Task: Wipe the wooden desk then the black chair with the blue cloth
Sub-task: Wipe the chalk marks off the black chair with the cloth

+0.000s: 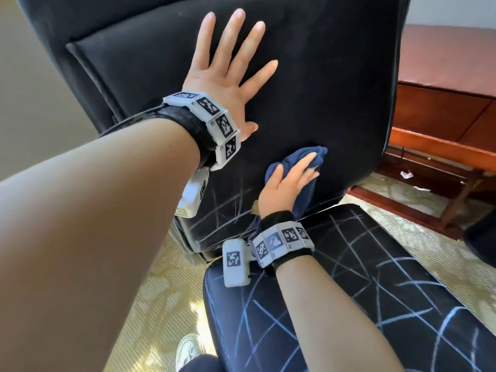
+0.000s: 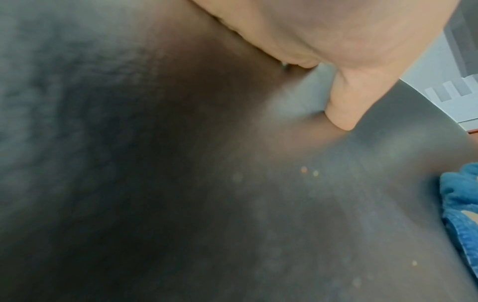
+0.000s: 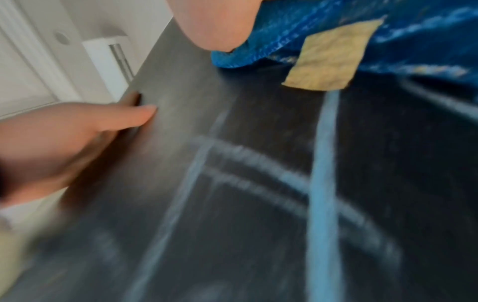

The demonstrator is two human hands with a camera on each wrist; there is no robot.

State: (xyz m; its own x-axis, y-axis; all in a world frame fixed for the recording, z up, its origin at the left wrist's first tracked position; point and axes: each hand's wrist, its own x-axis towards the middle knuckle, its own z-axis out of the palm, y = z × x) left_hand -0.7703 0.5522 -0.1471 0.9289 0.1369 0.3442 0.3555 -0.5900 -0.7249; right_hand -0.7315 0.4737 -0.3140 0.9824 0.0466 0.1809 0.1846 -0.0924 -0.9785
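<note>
The black chair fills the head view, its backrest (image 1: 335,89) upright and its seat (image 1: 389,277) below, scribbled with pale blue lines. My left hand (image 1: 228,76) lies flat on the backrest, fingers spread and straight; its thumb (image 2: 341,114) presses into the padding. Lower down, my right hand (image 1: 290,178) holds the bunched blue cloth (image 1: 319,153) against the backrest, thumb and fingers curled into the folds. A tail of the cloth (image 3: 336,30) with a tan label (image 3: 331,57) hangs below the hand. Pale lines (image 3: 323,163) mark the backrest under the cloth.
The reddish wooden desk (image 1: 440,108) stands behind the chair at the right, with paper scraps (image 1: 406,174) on the carpet beneath it. A pale patterned carpet (image 1: 161,304) surrounds the chair. My shoe (image 1: 188,350) shows at the bottom edge.
</note>
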